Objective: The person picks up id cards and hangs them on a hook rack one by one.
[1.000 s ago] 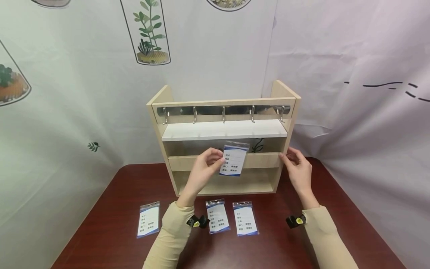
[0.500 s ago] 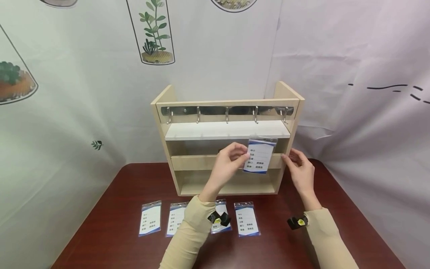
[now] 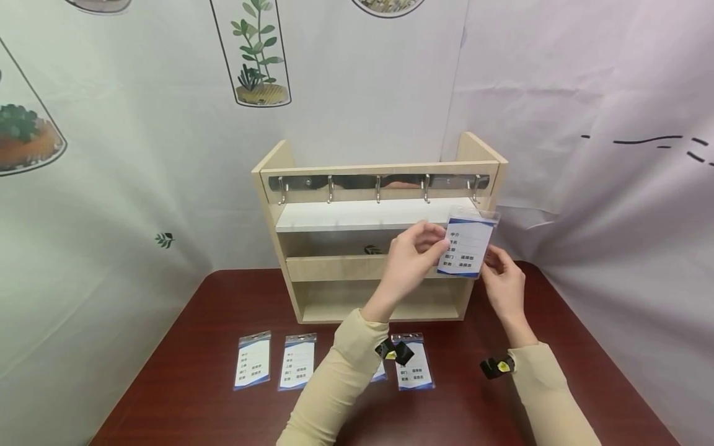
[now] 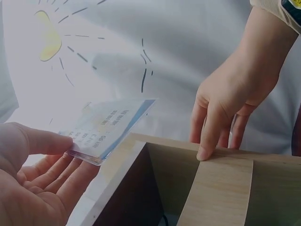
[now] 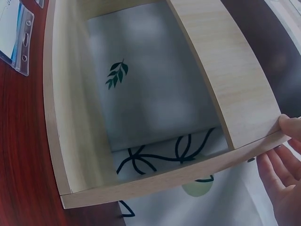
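Note:
My left hand [image 3: 409,257] pinches a name badge [image 3: 467,244] in a clear plastic sleeve by its left edge. In the left wrist view the thumb lies over the badge [image 4: 113,127] and the fingers are beneath. The badge hangs in front of the right side of a light wooden shelf rack [image 3: 318,269], just below the rightmost metal hook [image 3: 476,189]. My right hand [image 3: 504,285] holds the rack's right side panel, partly hidden by the badge in the head view. In the right wrist view the thumb is inside the panel and the fingers [image 5: 270,176] outside.
Several badges lie in a row on the dark red table [image 3: 468,402], including one at the left [image 3: 253,360] and one at the right [image 3: 414,368]; my left forearm partly covers the row. A metal hook strip [image 3: 354,182] crosses the rack's top. Printed white cloth [image 3: 362,93] hangs behind.
My left hand has carried the badge to the right and slightly up, from the rack's middle to its right side. The right hand has stayed on the side panel.

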A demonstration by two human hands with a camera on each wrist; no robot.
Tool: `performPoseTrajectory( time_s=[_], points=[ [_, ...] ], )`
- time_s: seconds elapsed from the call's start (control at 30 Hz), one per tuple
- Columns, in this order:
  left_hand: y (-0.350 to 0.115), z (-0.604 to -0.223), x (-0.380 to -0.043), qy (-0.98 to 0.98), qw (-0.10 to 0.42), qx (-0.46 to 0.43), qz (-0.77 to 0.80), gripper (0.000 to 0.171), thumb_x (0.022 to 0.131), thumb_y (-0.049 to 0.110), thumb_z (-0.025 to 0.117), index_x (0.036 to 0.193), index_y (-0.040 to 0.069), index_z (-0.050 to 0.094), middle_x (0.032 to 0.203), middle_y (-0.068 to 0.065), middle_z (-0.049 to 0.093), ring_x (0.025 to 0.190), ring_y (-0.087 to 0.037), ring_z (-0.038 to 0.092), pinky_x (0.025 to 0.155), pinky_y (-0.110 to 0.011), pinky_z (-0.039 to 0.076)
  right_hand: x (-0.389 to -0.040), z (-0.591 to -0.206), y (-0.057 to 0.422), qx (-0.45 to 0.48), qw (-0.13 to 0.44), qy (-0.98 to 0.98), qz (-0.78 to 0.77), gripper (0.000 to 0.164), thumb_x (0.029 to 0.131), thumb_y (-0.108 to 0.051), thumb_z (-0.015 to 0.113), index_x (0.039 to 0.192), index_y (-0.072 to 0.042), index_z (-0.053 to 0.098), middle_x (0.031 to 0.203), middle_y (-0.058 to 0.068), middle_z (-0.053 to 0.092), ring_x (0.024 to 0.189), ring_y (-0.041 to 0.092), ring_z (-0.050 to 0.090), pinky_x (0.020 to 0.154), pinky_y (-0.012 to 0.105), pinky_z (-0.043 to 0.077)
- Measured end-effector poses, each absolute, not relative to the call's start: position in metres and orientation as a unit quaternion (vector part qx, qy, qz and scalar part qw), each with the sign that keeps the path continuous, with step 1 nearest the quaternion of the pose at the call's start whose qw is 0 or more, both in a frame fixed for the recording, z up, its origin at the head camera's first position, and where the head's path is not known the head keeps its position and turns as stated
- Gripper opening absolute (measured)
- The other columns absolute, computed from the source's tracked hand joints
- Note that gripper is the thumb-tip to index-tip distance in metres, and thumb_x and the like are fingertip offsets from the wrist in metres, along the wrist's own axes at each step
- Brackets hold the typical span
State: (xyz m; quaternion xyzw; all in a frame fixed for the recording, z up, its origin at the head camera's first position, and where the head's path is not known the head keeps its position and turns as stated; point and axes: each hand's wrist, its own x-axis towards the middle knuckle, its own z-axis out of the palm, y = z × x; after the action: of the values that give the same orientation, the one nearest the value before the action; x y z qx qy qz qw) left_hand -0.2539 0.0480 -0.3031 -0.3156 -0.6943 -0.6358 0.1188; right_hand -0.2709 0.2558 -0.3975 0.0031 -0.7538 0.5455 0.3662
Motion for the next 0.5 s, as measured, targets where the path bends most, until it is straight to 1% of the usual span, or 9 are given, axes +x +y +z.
performPoseTrajectory(
  time_s=[0.17,0.23,0.5],
  points=[
    [0.058,-0.299,-0.257,-0.695,0.132,-0.314,-0.633,0.014,0.094,0.006,0.070,0.107,0.000,0.067,0.099,-0.014,0.075,0.082,-0.012,0.072,0.065,-0.026,0.059,-0.270,-0.399,0.258,0.004,0.366,-0.757,0.542,0.033,0.089,0.007,0.065,0.122,0.006,0.066,0.108,0.029,0.069,0.081,-0.013,0.059,0.071,0.007,0.049],
    [0.061,-0.297,-0.258,-0.695,0.133,-0.309,-0.636,0.014,0.094,0.006,0.069,0.107,0.000,0.067,0.100,-0.014,0.075,0.081,-0.010,0.072,0.065,-0.026,0.059,-0.269,-0.400,0.258,0.002,0.370,-0.763,0.530,0.032,0.089,0.007,0.065,0.121,0.006,0.066,0.106,0.027,0.070,0.081,-0.014,0.057,0.072,0.006,0.047],
    [0.068,-0.290,-0.260,-0.696,0.136,-0.290,-0.643,0.013,0.093,0.004,0.070,0.105,0.000,0.068,0.094,-0.013,0.076,0.076,-0.012,0.073,0.059,-0.026,0.058,-0.270,-0.400,0.259,0.001,0.388,-0.778,0.493,0.029,0.089,0.005,0.067,0.118,0.004,0.068,0.102,0.023,0.071,0.077,-0.013,0.053,0.070,0.004,0.043]
  ],
)
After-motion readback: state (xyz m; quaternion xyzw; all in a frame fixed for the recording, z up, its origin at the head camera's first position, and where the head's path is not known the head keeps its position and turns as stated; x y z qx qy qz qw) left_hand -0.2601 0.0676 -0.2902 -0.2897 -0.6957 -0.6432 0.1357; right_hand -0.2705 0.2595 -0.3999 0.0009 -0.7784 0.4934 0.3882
